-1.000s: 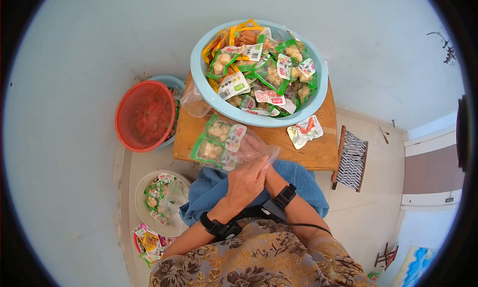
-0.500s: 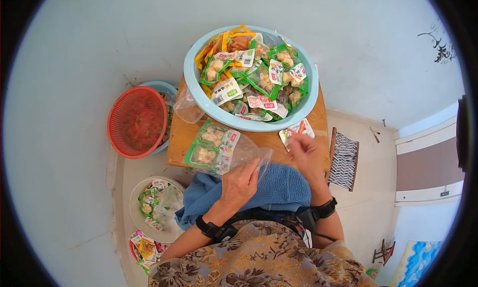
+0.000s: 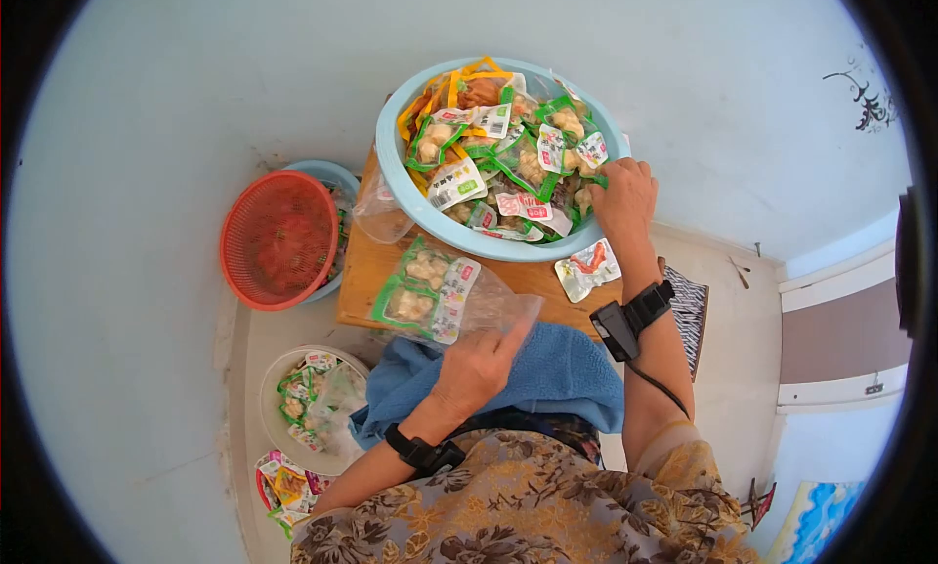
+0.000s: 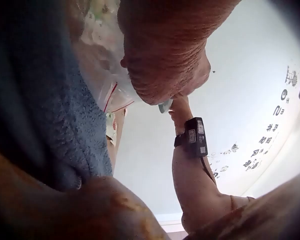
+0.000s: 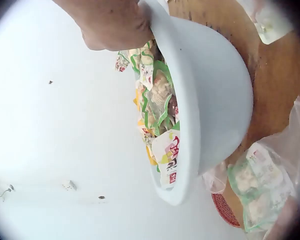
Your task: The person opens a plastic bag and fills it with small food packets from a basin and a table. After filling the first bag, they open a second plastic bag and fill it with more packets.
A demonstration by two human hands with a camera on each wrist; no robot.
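My left hand [image 3: 471, 370] holds a clear zip bag [image 3: 498, 308] by its mouth end, above the blue cloth on my lap. Inside the bag lie green-edged packets [image 3: 412, 305] with pale lumps of food and white labels. Red lines run along the bag's mouth in the left wrist view. At the right rim of a light blue basin [image 3: 389, 163] is my right hand [image 3: 626, 204], its fingers bent down over the packets there. Green, yellow and white food packets [image 5: 161, 90] heap the basin. The right fingertips are hidden behind the rim; I cannot tell what they hold.
The basin stands on a wooden table [image 3: 363, 288]. A silver-white packet [image 3: 586, 271] lies at its front right, another clear bag [image 3: 379, 212] at its left. On the floor to the left are a red basket [image 3: 278, 237] and a pale tub [image 3: 278, 422]; a woven stool [image 3: 696, 310] stands right.
My right hand has left the bag's mouth and moved right, then forward to the basin's right rim. The left hand keeps holding the bag in about the same place.
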